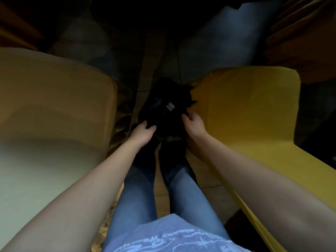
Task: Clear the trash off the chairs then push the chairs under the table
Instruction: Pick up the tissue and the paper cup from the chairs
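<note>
black bag (163, 106): on the floor between the two chairs, at 12 o'clock from my feet; too dark to read its shape. A small pale scrap (170, 106) shows in its middle.
left hand (143, 131): fingers curled over the bag's near edge at 7 o'clock, gripping it.
right hand (194, 122): fingers bent, narrow, tips pinching the bag's edge at 4 o'clock.
pale chair (54, 106): at 9 o'clock, just beside the bag.
yellow chair (251, 110): at 3 o'clock, its seat edge just beside my right hand.
</note>
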A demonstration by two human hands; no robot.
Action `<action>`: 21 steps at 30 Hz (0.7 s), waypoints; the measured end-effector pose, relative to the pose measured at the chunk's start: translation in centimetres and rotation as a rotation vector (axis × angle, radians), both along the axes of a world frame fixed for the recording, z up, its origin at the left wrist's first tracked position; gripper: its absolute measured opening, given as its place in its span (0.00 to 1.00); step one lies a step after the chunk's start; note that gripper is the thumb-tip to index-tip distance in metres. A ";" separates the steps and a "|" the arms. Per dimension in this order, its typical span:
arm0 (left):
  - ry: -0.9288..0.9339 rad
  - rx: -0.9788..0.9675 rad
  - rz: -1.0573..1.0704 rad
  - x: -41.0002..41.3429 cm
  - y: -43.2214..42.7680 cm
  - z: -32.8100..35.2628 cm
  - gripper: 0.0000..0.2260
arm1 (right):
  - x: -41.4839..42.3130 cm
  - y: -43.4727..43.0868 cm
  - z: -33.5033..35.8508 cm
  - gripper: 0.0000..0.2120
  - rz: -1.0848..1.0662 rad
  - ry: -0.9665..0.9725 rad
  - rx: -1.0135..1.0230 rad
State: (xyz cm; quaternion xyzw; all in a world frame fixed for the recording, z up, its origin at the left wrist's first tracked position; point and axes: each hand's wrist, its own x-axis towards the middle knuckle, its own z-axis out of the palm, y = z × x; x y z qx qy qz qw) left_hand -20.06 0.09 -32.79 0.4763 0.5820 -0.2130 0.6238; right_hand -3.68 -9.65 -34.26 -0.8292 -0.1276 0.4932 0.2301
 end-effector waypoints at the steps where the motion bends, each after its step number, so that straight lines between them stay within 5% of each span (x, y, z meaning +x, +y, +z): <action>1: -0.012 0.061 -0.080 0.1 -0.2 0.1 0.29 | 0.0 -0.3 0.1 0.25 0.029 -0.015 0.002; 7: 0.044 0.445 -0.497 1.4 -1.5 1.7 0.31 | 0.8 -2.0 1.6 0.25 0.323 -0.172 0.040; 21: -0.124 0.861 -0.752 6.0 -4.2 12.6 0.30 | 1.4 -5.4 11.0 0.29 0.542 -0.424 0.085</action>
